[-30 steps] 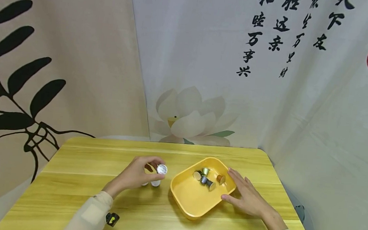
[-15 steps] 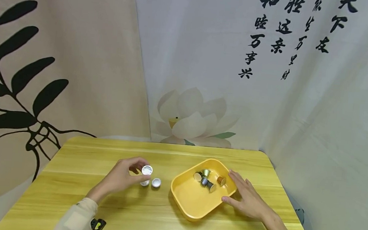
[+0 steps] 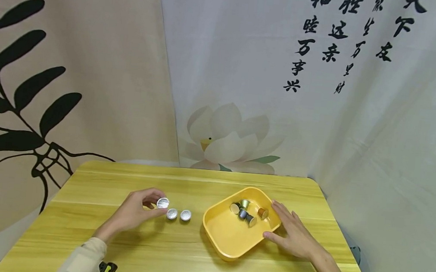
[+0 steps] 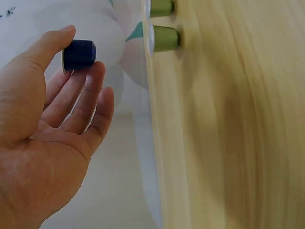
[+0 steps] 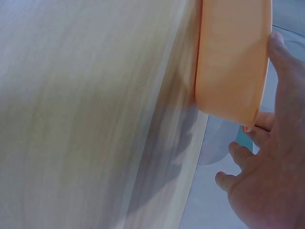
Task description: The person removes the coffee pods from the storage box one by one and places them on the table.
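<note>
My left hand [image 3: 137, 209] pinches a dark blue coffee capsule [image 4: 79, 54] between thumb and fingertips, its silver foil lid facing up. The capsule is held above the table, just left of two green coffee capsules, the left one [image 3: 172, 213] and the right one [image 3: 185, 215]. Both stand on their narrow ends, foil up. On the right, my right hand [image 3: 294, 237] rests against the rim of a yellow plastic tray [image 3: 228, 240], thumb and fingers spread along its right corner. Inside the tray lie several coffee capsules [image 3: 242, 214] in green, blue, grey and orange-brown, mostly tipped over.
A light wood-grain table [image 3: 121, 175] carries everything. Behind it hangs a pale curtain [image 3: 247, 69] printed with a lotus, dark leaves and brush characters. Wooden surface lies between the green capsules and the tray.
My left hand has moved left with the blue capsule, from over the green capsules to beside them, leaving both in plain view. The right hand and tray have stayed put.
</note>
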`<state>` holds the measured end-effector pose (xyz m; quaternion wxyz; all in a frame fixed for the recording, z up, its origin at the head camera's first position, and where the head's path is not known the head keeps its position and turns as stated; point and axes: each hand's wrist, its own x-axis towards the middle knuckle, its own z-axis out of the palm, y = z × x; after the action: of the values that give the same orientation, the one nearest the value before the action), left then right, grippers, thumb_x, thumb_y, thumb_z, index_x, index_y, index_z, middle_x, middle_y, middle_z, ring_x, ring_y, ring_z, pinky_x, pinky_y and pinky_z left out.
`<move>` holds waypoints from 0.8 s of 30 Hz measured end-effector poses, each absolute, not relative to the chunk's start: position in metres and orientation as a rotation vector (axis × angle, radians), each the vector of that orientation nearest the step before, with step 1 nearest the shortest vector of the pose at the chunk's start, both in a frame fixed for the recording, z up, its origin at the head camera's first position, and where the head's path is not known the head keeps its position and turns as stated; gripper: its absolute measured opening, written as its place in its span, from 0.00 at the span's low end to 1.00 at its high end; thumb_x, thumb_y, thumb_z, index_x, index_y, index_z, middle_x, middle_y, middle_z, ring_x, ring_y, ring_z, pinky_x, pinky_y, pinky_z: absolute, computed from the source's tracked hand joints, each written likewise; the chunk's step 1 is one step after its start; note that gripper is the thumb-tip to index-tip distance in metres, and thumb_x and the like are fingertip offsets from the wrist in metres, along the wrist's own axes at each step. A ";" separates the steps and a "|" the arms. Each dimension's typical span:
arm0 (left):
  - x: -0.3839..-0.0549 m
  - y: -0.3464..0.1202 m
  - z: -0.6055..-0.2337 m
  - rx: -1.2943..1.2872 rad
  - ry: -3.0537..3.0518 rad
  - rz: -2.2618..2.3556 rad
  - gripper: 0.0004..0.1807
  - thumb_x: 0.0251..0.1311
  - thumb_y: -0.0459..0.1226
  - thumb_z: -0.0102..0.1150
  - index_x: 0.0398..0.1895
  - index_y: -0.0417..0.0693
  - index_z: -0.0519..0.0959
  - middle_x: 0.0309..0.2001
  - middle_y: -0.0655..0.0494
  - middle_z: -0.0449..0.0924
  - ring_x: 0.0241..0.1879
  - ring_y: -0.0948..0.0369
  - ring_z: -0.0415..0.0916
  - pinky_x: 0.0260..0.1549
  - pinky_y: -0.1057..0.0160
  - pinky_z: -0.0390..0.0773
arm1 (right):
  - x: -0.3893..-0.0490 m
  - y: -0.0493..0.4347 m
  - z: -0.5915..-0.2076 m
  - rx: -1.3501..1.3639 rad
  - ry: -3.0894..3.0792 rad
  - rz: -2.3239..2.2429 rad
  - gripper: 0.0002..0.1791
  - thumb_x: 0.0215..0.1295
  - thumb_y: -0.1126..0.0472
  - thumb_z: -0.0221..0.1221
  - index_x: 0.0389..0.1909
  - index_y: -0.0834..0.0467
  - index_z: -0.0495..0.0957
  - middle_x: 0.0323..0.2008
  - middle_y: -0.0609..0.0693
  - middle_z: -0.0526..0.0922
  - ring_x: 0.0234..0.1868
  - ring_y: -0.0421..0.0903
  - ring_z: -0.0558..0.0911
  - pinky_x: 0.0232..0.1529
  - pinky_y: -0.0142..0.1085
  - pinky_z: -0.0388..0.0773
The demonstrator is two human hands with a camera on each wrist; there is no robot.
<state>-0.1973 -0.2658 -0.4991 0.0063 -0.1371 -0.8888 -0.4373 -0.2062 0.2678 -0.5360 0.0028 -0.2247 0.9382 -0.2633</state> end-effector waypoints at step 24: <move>-0.203 -0.285 -0.532 -0.391 -2.841 -1.378 0.17 0.69 0.42 0.80 0.58 0.51 0.88 0.50 0.59 0.94 0.52 0.62 0.89 0.52 0.66 0.87 | -0.206 0.269 -0.536 -0.694 2.934 -0.830 0.57 0.76 0.34 0.69 0.91 0.59 0.56 0.92 0.58 0.56 0.91 0.69 0.58 0.86 0.78 0.49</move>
<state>-0.2031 -0.2847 -0.5324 -0.0203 -0.1228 -0.8927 -0.4331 -0.2057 0.2687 -0.5356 0.0074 -0.2220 0.9382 -0.2655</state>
